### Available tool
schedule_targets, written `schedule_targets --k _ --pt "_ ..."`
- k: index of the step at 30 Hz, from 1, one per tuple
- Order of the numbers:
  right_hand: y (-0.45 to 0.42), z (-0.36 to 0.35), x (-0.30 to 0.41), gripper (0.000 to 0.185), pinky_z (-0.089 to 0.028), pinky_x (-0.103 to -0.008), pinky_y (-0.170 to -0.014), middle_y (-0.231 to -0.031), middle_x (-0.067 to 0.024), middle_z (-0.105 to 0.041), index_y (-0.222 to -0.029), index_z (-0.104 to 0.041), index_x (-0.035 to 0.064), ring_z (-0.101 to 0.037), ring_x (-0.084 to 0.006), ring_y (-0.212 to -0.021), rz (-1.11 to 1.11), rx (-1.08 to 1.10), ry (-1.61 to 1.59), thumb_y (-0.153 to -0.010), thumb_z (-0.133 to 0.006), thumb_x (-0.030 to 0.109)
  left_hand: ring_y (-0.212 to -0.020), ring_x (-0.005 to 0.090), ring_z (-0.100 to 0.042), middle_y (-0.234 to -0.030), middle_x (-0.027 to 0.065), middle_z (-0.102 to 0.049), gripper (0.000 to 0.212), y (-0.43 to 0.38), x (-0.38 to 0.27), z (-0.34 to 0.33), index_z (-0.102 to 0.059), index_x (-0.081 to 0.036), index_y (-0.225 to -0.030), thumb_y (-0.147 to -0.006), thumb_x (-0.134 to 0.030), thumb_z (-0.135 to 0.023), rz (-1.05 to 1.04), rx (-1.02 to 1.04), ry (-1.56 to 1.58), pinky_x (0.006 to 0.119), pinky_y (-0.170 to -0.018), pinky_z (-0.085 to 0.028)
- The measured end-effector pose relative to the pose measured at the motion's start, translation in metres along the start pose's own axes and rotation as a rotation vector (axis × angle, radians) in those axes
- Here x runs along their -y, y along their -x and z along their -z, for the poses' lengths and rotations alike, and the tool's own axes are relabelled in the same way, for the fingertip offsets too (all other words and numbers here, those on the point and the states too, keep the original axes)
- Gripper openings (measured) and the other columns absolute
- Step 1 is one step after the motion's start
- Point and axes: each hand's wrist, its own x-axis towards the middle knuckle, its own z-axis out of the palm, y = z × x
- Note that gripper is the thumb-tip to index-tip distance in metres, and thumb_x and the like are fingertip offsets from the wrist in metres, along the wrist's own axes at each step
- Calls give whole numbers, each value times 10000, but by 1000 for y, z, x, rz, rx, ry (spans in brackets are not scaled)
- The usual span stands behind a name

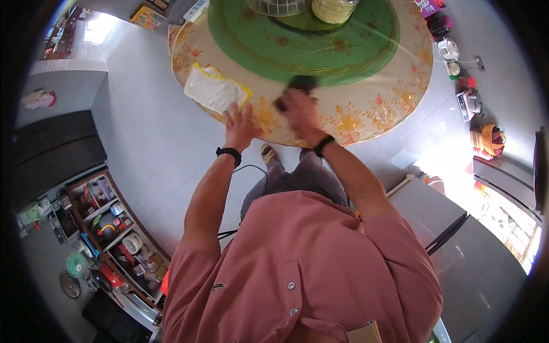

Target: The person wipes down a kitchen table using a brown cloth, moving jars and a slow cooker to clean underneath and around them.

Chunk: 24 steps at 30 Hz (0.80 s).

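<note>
My right hand (301, 112) is blurred by motion over the near part of a round table. A dark object (303, 82), possibly a brush or cloth, is in its grip, too smeared to name surely. My left hand (242, 126) lies palm down at the table's near edge with its fingers spread. Its fingertips reach the lower corner of a white cloth with yellow trim (218, 90). Beneath both hands is a cream tablecloth with orange flowers (364, 115). A green round cover (283, 55) lies over the table's middle.
On the green cover stand a clear ribbed dome cover (279, 6) and a pale yellow container (334, 9). A white power strip (196, 10) sits at the far left rim. Shelves (118, 231) full of household goods stand left; a rice cooker (448, 48) is at right.
</note>
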Motion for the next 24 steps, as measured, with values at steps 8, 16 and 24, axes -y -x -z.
schedule_targets --k 8,16,24 --pt "13 19 -24 528 -331 -487 -1192 -1468 -152 -527 -1421 -542 100 -448 -364 -1392 78 -148 -24 -906 -626 186 -1415 658 -217 -1647 261 -161 976 10 12 -1 -286 -213 -1604 -812 -465 -798 -32 -84 -5 615 -1181 -275" --pt "19 26 -45 536 -310 -520 -1191 -1432 -205 -542 -1374 -592 75 -470 -388 -1355 -296 -331 258 -853 -658 185 -1398 662 -214 -1637 278 -146 953 6 0 15 -306 -201 -1597 -817 -450 -794 -34 -50 27 661 -1114 -315" --pt "-20 6 62 652 -246 -517 -1227 -1607 -170 -356 -1525 -415 62 -338 -355 -1480 -48 -119 101 -942 -626 267 -1390 641 -248 -1646 294 -133 985 10 16 0 -288 -180 -1607 -816 -458 -806 -94 -144 -44 645 -1078 -359"
